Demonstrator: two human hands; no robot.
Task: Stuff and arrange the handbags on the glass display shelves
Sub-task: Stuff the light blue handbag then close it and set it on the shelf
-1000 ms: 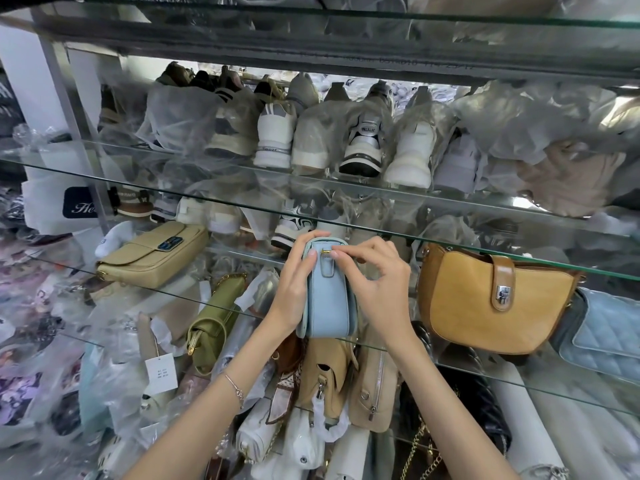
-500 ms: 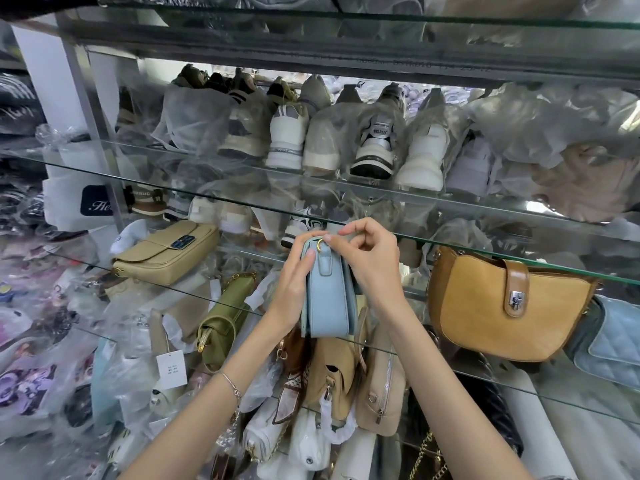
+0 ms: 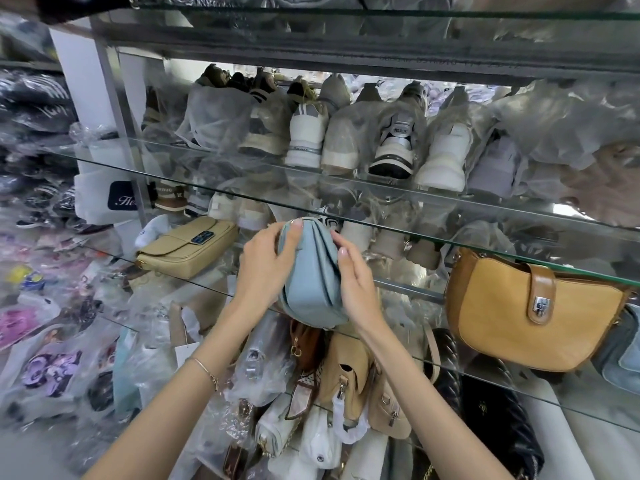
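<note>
Fingers [image 3: 292, 233]: the left hand [image 3: 266, 268] and right hand [image 3: 358, 285] curl round the sides of the pale blue handbag [image 3: 311, 282], gripping it.
Bag: at the near edge of the glass shelf [image 3: 419, 358], its top just under the upper shelf edge [image 3: 433, 230].
Room: open glass on both sides, between the beige bag [image 3: 188, 249] far left and the mustard bag [image 3: 502, 323] right.
Change: earlier the right fingers pinched its top tab; now the bag is turned, gusset up.
</note>
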